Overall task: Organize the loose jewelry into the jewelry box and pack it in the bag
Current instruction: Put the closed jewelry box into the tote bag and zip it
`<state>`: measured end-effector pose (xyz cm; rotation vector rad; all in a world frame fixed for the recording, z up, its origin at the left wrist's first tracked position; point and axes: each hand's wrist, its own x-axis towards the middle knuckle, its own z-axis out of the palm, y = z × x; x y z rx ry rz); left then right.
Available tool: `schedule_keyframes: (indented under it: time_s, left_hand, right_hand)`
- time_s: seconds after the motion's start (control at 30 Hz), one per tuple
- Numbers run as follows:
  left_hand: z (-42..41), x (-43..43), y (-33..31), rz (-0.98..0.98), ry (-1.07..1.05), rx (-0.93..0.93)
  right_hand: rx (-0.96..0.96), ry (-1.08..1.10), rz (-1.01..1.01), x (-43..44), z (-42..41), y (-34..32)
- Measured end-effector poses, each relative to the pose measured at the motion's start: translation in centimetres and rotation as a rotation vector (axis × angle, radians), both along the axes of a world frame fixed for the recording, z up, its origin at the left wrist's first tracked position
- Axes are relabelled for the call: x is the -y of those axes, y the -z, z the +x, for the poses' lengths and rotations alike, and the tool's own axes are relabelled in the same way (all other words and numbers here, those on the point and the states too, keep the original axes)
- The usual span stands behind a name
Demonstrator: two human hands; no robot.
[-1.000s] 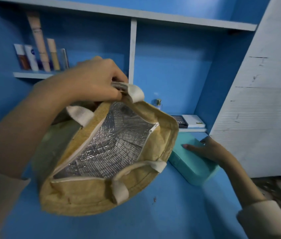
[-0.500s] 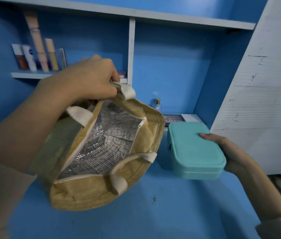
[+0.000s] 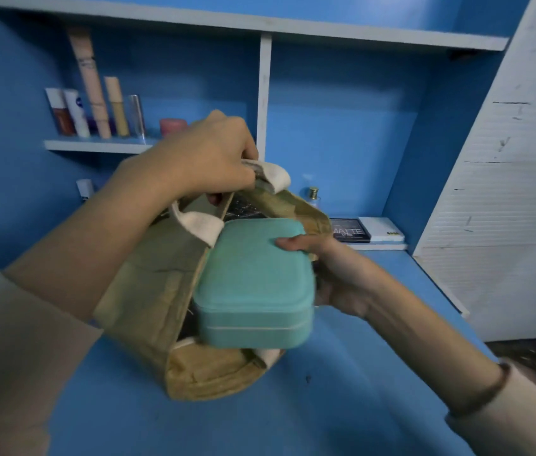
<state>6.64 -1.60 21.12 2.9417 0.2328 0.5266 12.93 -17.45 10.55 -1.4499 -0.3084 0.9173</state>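
Your right hand (image 3: 335, 274) grips the box (image 3: 253, 284) right over the bag (image 3: 161, 291) mouth, long axis pointing in; left hand (image 3: 207, 159) pinches the handle (image 3: 273, 177).

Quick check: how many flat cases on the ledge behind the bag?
2: a black case marked MATTE and a white case just right of it, both on the ledge. The bag may hide more further left.

Teal jewelry box (image 3: 253, 278), tan bag (image 3: 158, 291)

Jewelry box (image 3: 253, 281) hides most of the bag (image 3: 148, 291) interior
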Motion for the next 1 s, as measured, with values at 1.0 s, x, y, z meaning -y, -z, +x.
schedule_keyframes:
  time_s: [1.0]
  left_hand:
    - [-0.3, -0.7, -1.7, -0.113, 0.169, 0.076]
  right_hand:
    - [1.332, 0.098, -0.527, 4.3, 2.4, -2.7]
